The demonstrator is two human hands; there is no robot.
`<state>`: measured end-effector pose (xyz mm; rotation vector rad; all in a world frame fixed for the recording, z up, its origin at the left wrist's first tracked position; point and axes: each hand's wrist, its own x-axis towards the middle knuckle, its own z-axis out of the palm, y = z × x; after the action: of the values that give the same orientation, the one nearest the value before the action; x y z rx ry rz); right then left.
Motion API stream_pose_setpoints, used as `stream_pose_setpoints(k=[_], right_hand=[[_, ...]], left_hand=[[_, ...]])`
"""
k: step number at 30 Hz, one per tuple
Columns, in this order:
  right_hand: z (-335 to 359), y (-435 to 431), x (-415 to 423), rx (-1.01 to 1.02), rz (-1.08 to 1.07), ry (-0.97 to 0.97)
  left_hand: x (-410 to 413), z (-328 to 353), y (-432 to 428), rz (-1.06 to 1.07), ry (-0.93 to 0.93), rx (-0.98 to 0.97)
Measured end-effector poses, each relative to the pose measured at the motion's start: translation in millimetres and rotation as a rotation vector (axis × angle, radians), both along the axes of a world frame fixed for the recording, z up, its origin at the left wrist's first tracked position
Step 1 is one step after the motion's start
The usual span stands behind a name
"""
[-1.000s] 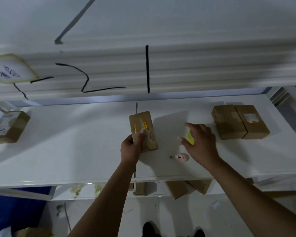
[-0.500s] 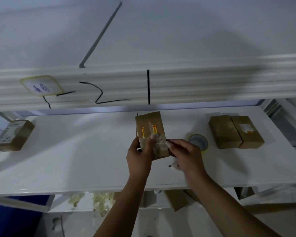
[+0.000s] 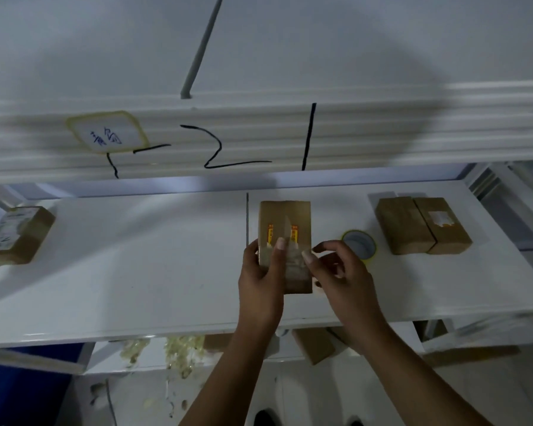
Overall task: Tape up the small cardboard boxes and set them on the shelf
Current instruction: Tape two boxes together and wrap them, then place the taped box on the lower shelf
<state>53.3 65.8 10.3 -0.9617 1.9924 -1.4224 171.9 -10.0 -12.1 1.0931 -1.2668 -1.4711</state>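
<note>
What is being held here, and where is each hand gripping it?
The left hand holds the small cardboard box by its near left side, thumb on top. The right hand touches its near right edge with its fingertips; whether it grips is unclear.

The matt brown cardboard box (image 3: 285, 222) bears glossy clear tape, above a smooth, slightly glossy white shelf (image 3: 136, 272).
</note>
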Motion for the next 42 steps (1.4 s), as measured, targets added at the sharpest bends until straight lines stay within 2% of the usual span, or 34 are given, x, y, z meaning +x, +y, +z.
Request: stream_pose_setpoints(k=[2, 3, 6, 9, 12, 15, 17, 19, 21, 23, 26, 29, 31, 33, 35, 38, 42], right_hand=[[3, -2, -1, 0.021, 0.042, -0.218], [3, -2, 1, 0.036, 0.06, -0.255], [-1, 3, 11, 0.062, 0.099, -0.172], [-5, 14, 11, 0.01, 0.094, -0.137], [-9, 26, 12, -0.022, 0.077, -0.193], [-9, 37, 9, -0.018, -0.022, -0.333], [-4, 46, 7, -0.021, -0.073, -0.273], [4, 54, 9, -0.051, -0.079, -0.126], [8, 61, 12, -0.141, -0.007, 0.027], [11, 71, 15, -0.269, 0.135, 0.134], [15, 85, 11, -0.366, 0.133, -0.032], [22, 89, 4, -0.296, 0.186, -0.291], [22, 90, 1, -0.264, 0.286, -0.424], [21, 93, 4, -0.253, 0.275, -0.4], [15, 95, 7, -0.267, 0.239, -0.368], [8, 94, 16, -0.252, 0.259, -0.417], [14, 85, 15, -0.2, 0.257, -0.509]], left_hand=[[0, 0, 4, -0.046, 0.06, 0.08], [-1, 0, 6, -0.037, 0.016, 0.072], [3, -3, 10, -0.01, -0.182, -0.017], [10, -2, 21, -0.05, -0.258, -0.073], [12, 1, 27, -0.018, -0.377, -0.076], [11, 7, 34, -0.13, -0.45, -0.026], [8, 10, 47, -0.097, -0.487, -0.094], [1, 20, 63, -0.111, -0.306, -0.094], [-6, 32, 71, -0.239, -0.026, 0.062], [-5, 39, 70, -0.316, 0.11, 0.19], [5, 46, 69, -0.376, 0.223, 0.304], [9, 48, 75, -0.352, 0.229, 0.285], [8, 47, 82, -0.25, 0.122, 0.205], [9, 43, 89, -0.081, -0.078, 0.073], [17, 38, 93, 0.047, -0.113, 0.057], [32, 38, 102, -0.117, -0.014, 0.132], [68, 52, 99, -0.191, -0.104, 0.077]])
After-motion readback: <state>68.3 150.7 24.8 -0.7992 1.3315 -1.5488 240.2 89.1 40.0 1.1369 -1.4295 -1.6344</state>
